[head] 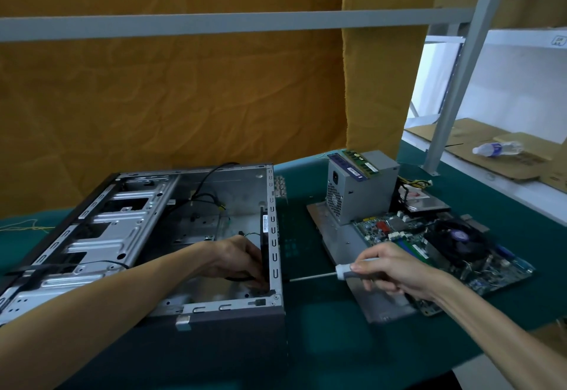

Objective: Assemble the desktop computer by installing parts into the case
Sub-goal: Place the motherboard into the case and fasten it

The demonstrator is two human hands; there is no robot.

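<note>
An open grey computer case lies on its side at the left of the green mat. My left hand reaches inside it and holds a black fan flat against the case's rear wall. My right hand grips a screwdriver by its grey handle outside the case. The shaft points left, with its tip at the rear wall. To the right lie a motherboard with a black cooler, a grey power supply and two RAM sticks on top of the supply.
A grey side panel lies under the motherboard and power supply. A drive and loose cables sit behind them. An orange cloth hangs behind the table, a metal shelf post stands at right, and a water bottle lies on cardboard.
</note>
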